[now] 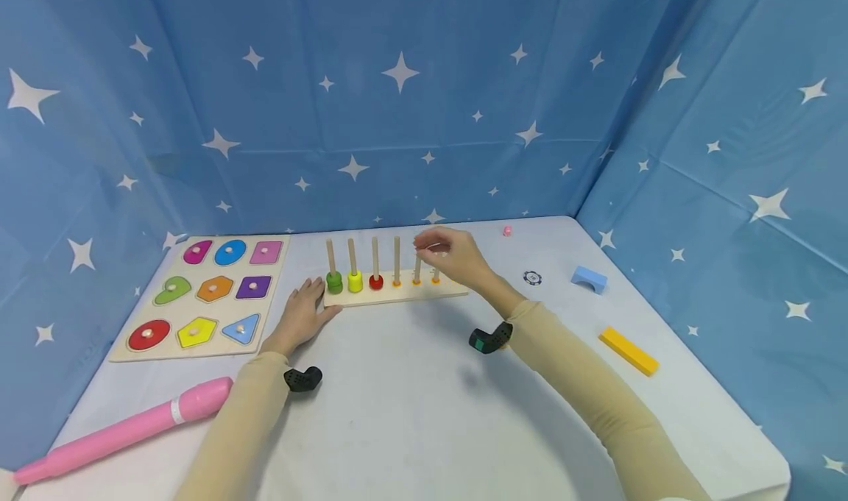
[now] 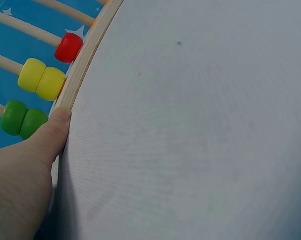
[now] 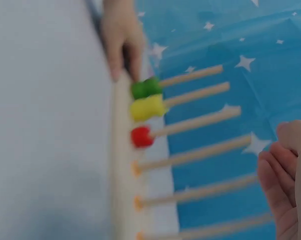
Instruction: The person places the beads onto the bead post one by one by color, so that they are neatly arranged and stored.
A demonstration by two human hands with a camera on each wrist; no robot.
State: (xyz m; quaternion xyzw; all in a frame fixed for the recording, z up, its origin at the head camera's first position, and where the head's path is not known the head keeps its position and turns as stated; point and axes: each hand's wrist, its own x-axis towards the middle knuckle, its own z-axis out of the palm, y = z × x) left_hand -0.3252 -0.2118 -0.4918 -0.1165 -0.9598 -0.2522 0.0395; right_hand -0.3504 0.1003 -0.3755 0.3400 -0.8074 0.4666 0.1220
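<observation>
A wooden peg board (image 1: 397, 295) with a row of upright pegs stands at the back of the table. Two green beads (image 2: 24, 120), two yellow beads (image 2: 42, 80) and one red bead (image 1: 376, 282) sit on its left pegs. My left hand (image 1: 303, 315) rests flat at the board's left end, thumb touching the front edge. Bent at the fingers, my right hand (image 1: 453, 254) hovers by the tops of the right-hand pegs. No object shows in that hand (image 3: 290, 175), though its inner side is partly hidden. The right wrist view is blurred.
A shape puzzle board (image 1: 225, 284) lies at the left, with a pink inflatable stick (image 1: 132, 431) before it. To the right are a round chip (image 1: 532, 277), a small pink piece (image 1: 507, 230), a blue arch block (image 1: 589, 279) and a yellow block (image 1: 629, 351).
</observation>
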